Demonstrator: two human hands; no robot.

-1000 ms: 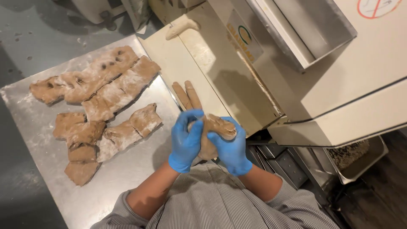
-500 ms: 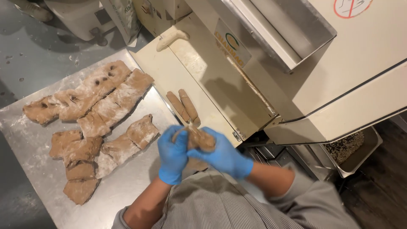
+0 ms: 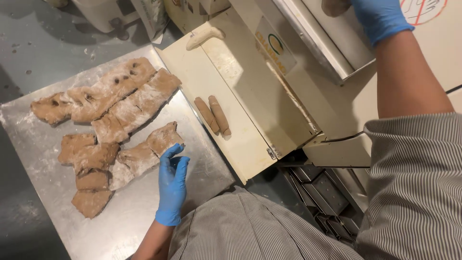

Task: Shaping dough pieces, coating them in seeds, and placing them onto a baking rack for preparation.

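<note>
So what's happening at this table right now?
A person in blue gloves is working with brown dough. The left hand reaches toward a cut dough piece on the floured metal tray. The right hand is up at the cream-coloured machine's top chute, beside a lump of dough. Two rolled dough sticks lie on the machine's outfeed board.

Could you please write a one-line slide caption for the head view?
Gloved left hand reaches for a floured dough piece on the metal table; right hand is up at the machine's hopper.
</note>
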